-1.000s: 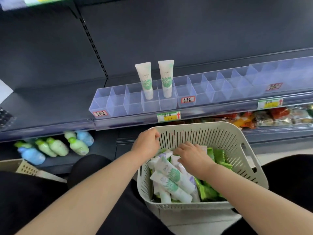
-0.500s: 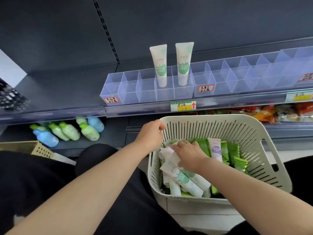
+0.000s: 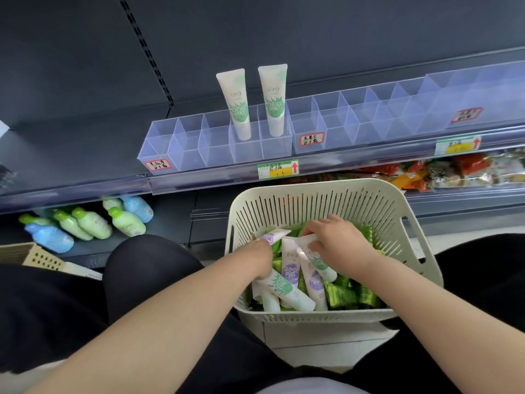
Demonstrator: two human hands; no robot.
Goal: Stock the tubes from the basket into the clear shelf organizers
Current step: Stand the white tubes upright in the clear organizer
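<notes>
A cream slotted basket (image 3: 312,200) sits in front of my knees. It holds several white tubes (image 3: 289,274) with green or purple labels, lying on green packets (image 3: 343,294). My left hand (image 3: 260,258) reaches down into the basket's left side and holds a purple-labelled tube (image 3: 274,236); its fingers are mostly hidden. My right hand (image 3: 339,240) curls over a green-labelled tube (image 3: 319,261) in the middle of the pile. On the shelf above, the clear organizer (image 3: 187,143) has two green-labelled tubes (image 3: 237,106) standing upright in neighbouring compartments.
A second clear organizer (image 3: 369,115) continues to the right. Price tags (image 3: 278,169) line the shelf edge. Green and blue bottles (image 3: 91,223) lie on the lower shelf at left, snack packets (image 3: 454,172) at right. A beige crate (image 3: 34,257) stands by my left knee.
My left hand has left the basket rim and gone down among the tubes. My right hand has shifted right onto another tube. The view has tilted down and moved closer.
</notes>
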